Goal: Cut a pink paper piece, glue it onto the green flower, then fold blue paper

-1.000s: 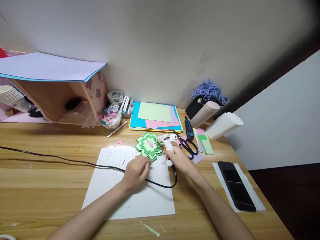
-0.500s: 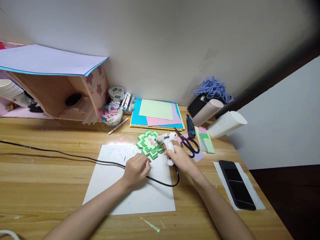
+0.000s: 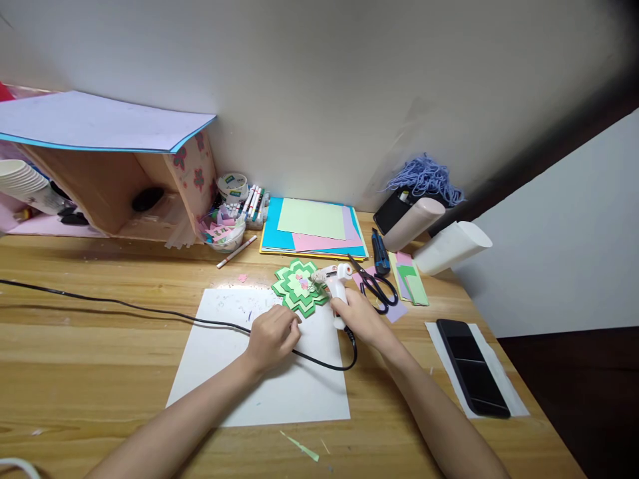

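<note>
My right hand (image 3: 360, 318) is wrapped round the handle of a white hot glue gun (image 3: 337, 285). Its nozzle points left over the middle of a layered green paper flower (image 3: 294, 294), which has small pink and lilac bits at its centre. My left hand (image 3: 272, 338) is closed, fingers curled, just below the flower; whatever its fingertips pinch, if anything, is too small to tell. Under it lies a white sheet of paper (image 3: 214, 379) with tiny scraps. The gun's black cord (image 3: 319, 364) loops beneath my left hand and runs off left.
Black scissors (image 3: 374, 285) and a blue utility knife (image 3: 380, 253) lie right of the glue gun. Behind are stacked coloured papers (image 3: 314, 219), a tub of scraps (image 3: 223, 233) and markers (image 3: 254, 203). A phone (image 3: 472, 369) rests at right. A cardboard box (image 3: 192, 179) stands at left.
</note>
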The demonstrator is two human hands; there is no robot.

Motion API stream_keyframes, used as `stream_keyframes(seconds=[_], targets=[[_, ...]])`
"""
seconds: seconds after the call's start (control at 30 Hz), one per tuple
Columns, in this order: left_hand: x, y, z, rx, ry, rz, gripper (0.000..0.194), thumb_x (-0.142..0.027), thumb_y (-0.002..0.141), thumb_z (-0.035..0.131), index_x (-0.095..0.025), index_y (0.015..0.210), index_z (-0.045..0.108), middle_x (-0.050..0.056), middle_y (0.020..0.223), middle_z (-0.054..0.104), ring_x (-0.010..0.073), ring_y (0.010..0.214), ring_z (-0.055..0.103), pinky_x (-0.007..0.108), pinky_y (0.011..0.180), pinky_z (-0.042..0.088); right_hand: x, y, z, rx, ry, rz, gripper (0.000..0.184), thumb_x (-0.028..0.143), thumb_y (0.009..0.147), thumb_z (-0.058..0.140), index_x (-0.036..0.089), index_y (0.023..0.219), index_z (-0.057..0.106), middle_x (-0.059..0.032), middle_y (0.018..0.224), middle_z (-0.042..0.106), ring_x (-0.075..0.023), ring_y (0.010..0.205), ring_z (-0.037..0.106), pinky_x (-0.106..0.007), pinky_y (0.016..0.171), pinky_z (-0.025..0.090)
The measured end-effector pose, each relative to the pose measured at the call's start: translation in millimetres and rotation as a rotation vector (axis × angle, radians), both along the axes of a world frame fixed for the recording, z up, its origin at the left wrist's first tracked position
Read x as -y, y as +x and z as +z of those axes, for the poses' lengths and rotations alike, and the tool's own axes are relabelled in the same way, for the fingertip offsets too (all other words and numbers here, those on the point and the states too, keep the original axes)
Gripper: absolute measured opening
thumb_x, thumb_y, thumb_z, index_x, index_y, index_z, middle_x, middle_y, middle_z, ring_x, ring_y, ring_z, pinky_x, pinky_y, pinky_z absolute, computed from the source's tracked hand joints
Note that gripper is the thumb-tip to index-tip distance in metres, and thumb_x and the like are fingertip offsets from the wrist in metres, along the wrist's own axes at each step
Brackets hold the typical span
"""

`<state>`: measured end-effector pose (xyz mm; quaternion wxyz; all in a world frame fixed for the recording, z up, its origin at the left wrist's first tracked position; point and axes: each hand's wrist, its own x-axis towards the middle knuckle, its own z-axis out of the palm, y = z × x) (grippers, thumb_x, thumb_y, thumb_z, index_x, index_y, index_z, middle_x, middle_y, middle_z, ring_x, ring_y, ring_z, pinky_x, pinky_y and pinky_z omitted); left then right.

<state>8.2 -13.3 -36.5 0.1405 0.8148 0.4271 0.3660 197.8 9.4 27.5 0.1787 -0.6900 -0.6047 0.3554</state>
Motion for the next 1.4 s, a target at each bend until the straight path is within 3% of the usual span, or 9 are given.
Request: stream_keyframes(seconds=[0.27, 0.57, 0.77, 0.87, 0.97, 1.1, 1.2, 1.27, 1.4], targets=[[0, 0, 1.0, -0.01, -0.01, 0.004, 0.017, -0.014, 0.08, 0.039, -0.019, 0.074, 0.055, 0.003, 0.066, 0.06, 0.0153, 0.064, 0.053, 0.027, 0.06, 0.04, -1, 1, -1.8, -0.016, -0.023, 0.005, 0.02, 0.033, 0.073, 0.042, 0.018, 0.059, 0.043, 0.0005, 0.058, 0.051, -0.0124, 0.054, 0.044, -0.023, 0.05, 0.028], [1, 0, 1.5, -0.002, 0.018, 0.008, 0.015, -0.012, 0.079, 0.041, -0.018, 0.074, 0.054, 0.003, 0.066, 0.06, 0.0153, 0.064, 0.053, 0.027, 0.06, 0.04, 9, 0, 19.3, -0.06, -0.028, 0.003, 0.018, 0.032, 0.072, 0.045, 0.017, 0.063, 0.047, -0.0004, 0.062, 0.057, -0.0128, 0.055, 0.049, -0.022, 0.048, 0.03], [5, -1, 3.3, -0.001, 0.038, 0.008, 0.017, -0.013, 0.079, 0.039, -0.019, 0.074, 0.055, 0.004, 0.064, 0.059, 0.0151, 0.063, 0.053, 0.027, 0.058, 0.04, 13, -4, 23.3, -0.068, -0.03, 0.017, 0.018, 0.031, 0.073, 0.044, 0.017, 0.064, 0.05, -0.0013, 0.061, 0.058, -0.0138, 0.056, 0.051, -0.022, 0.049, 0.033], [13, 2, 12.5, 0.014, 0.033, -0.021, 0.016, -0.014, 0.08, 0.04, -0.019, 0.074, 0.055, 0.004, 0.065, 0.059, 0.0151, 0.063, 0.053, 0.027, 0.058, 0.04, 16, -4, 26.0, -0.092, -0.011, 0.021, 0.018, 0.03, 0.074, 0.044, 0.016, 0.063, 0.049, -0.0001, 0.058, 0.055, -0.0135, 0.055, 0.051, -0.022, 0.049, 0.034], [27, 3, 34.1, 0.032, -0.072, -0.038, 0.016, -0.017, 0.083, 0.04, -0.019, 0.078, 0.054, 0.004, 0.07, 0.06, 0.0158, 0.067, 0.054, 0.028, 0.061, 0.041, 23, -8, 30.4, -0.153, 0.028, 0.026, 0.021, 0.032, 0.076, 0.045, 0.016, 0.062, 0.049, 0.0004, 0.059, 0.052, -0.0131, 0.055, 0.049, -0.023, 0.05, 0.035], [46, -7, 69.8, 0.133, -0.293, 0.026, 0.017, -0.03, 0.086, 0.045, -0.022, 0.099, 0.052, 0.005, 0.093, 0.06, 0.0183, 0.086, 0.055, 0.03, 0.072, 0.045, 33, -37, 35.1, -0.486, 0.069, 0.106, 0.026, 0.04, 0.08, 0.047, 0.015, 0.078, 0.054, -0.0009, 0.069, 0.055, -0.0132, 0.06, 0.051, -0.024, 0.054, 0.04], [55, -31, 86.3, 0.163, -0.321, 0.161, 0.027, -0.036, 0.082, 0.052, -0.023, 0.105, 0.049, 0.006, 0.101, 0.057, 0.02, 0.094, 0.053, 0.032, 0.076, 0.046, 36, -74, 35.8, -0.751, 0.063, 0.195, 0.028, 0.041, 0.078, 0.055, 0.018, 0.095, 0.051, -0.0026, 0.083, 0.058, -0.0146, 0.07, 0.056, -0.024, 0.06, 0.045], [60, -54, 90.4, 0.162, -0.279, 0.307, 0.031, -0.036, 0.08, 0.055, -0.024, 0.108, 0.047, 0.006, 0.105, 0.056, 0.0207, 0.097, 0.053, 0.033, 0.079, 0.046, 35, -104, 33.9, -0.832, 0.052, 0.269, 0.029, 0.039, 0.077, 0.057, 0.019, 0.098, 0.05, -0.0035, 0.091, 0.058, -0.016, 0.08, 0.058, -0.025, 0.068, 0.047], [65, -108, 86.2, 0.121, -0.199, 0.533, 0.023, -0.033, 0.08, 0.055, -0.024, 0.101, 0.051, 0.004, 0.098, 0.058, 0.0206, 0.092, 0.055, 0.033, 0.077, 0.046, 22, -171, 20.3, -0.848, 0.065, 0.421, 0.036, 0.037, 0.076, 0.059, 0.019, 0.105, 0.046, -0.0025, 0.087, 0.059, -0.0162, 0.076, 0.06, -0.027, 0.067, 0.048]])
